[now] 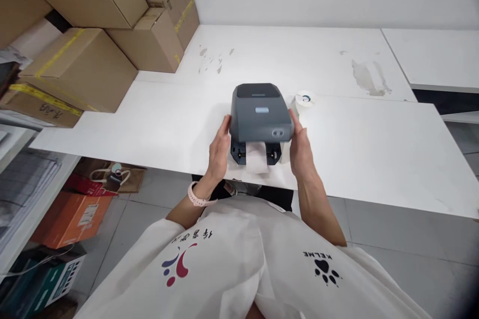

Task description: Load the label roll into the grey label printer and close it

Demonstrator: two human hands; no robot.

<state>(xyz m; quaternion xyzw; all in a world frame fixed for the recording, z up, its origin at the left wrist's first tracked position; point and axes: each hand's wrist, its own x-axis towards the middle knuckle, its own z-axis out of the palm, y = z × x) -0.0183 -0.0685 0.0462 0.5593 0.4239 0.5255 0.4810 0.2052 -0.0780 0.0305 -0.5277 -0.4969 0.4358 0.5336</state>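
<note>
A dark grey label printer [262,114] stands near the front edge of the white table. Its top cover is tilted up at the front, and black inner parts of the base [274,153] show below it. A strip of white label paper [256,158] comes out at the front, between those parts. My left hand [218,153] grips the cover's left side with its fingertips. On the opposite side my right hand [301,152] holds the cover; some of its fingers are hidden behind it. Just behind the right hand sits a white label roll [302,101].
Several cardboard boxes [84,70] are stacked at the table's left end, against the wall. The white table [366,149] extends right, with a worn patch [368,78] toward the back. An orange box [71,217] and other packages lie low on the left, beside a shelf.
</note>
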